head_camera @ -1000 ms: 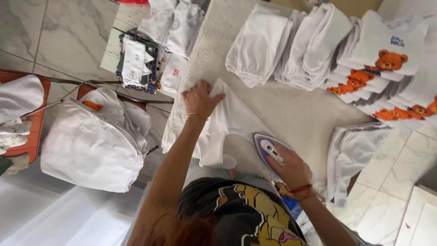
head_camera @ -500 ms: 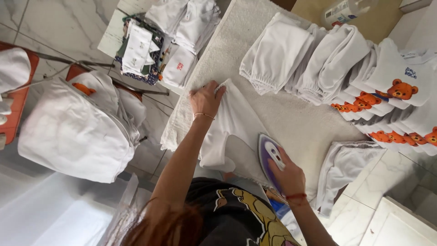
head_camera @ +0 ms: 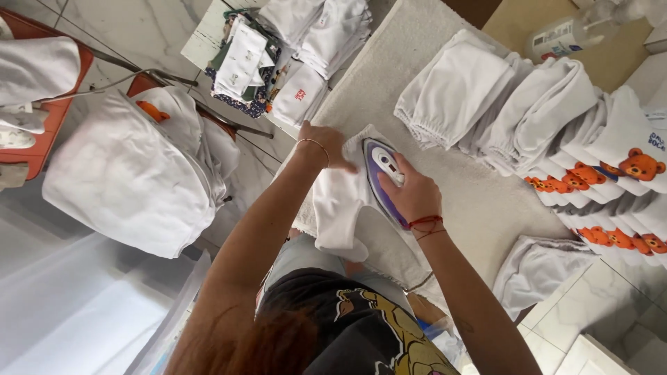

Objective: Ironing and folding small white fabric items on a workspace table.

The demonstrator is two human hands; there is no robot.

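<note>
A pale marble floor is showing around a desk (head_camera: 486, 208) that is covered in a cream, towel-like cloth. Near the desk's front edge a small white garment (head_camera: 337, 201) is lying spread out, part of it hanging over the edge. The right hand (head_camera: 415, 194) is wrapping its fingers tightly around the handle of a purple and white iron (head_camera: 383, 173), which is sitting soleplate-down on the garment. The left hand (head_camera: 328, 144) is lying flat just beside the iron's tip, its fingers stretched out and pressing the garment's far corner against the desk, gripping nothing. A thin bracelet is circling the left wrist and red threads are circling the right.

Further along the desk, folded white garments (head_camera: 486, 97) are lying in overlapping stacks, and beside them a fanned row of white shirts with bear prints (head_camera: 611, 180) is running toward the right edge. A loose white piece (head_camera: 538, 271) is lying at the desk's corner. On the left, a full white bag (head_camera: 125, 180) is resting against a red chair (head_camera: 48, 114).
</note>
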